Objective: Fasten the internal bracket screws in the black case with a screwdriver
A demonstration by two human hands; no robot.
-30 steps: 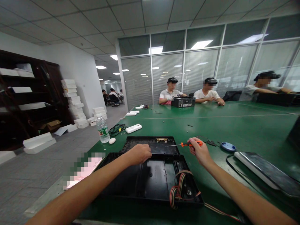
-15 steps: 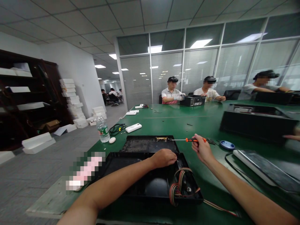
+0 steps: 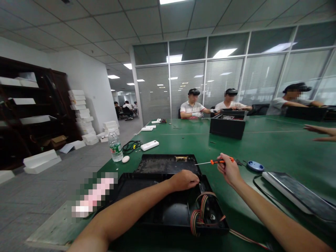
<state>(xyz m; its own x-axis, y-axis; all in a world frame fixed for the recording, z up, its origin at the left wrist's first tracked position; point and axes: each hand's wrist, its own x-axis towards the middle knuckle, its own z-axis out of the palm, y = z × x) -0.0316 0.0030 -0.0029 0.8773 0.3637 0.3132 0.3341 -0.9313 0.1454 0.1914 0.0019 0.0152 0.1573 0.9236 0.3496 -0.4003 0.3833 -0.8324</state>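
Observation:
My right hand (image 3: pixel 229 169) is closed round the orange handle of a small screwdriver (image 3: pixel 214 162), whose thin shaft points left over the green table. My left hand (image 3: pixel 184 180) rests curled on the far rim of an open black plastic case (image 3: pixel 168 206); its fingertips pinch at the rim and I cannot make out anything in them. A striped ribbon cable (image 3: pixel 197 213) loops out of the case's right corner. Behind it lies a flat black panel (image 3: pixel 166 163) with a small brass part at its far edge.
A water bottle (image 3: pixel 115 145), a white oval piece (image 3: pixel 125 159), a white remote-like box (image 3: pixel 149 145) and a coiled cable (image 3: pixel 131 145) lie at the left. A blue disc (image 3: pixel 255 166) and a flat device (image 3: pixel 300 190) lie right. A black box (image 3: pixel 228 126) stands mid-table; three people sit beyond, another person's hand (image 3: pixel 320 133) at right.
My left hand has moved right along the case rim. A large black box that was close at the right half a second ago now stands farther off, mid-table. Another person's hand has drawn back.

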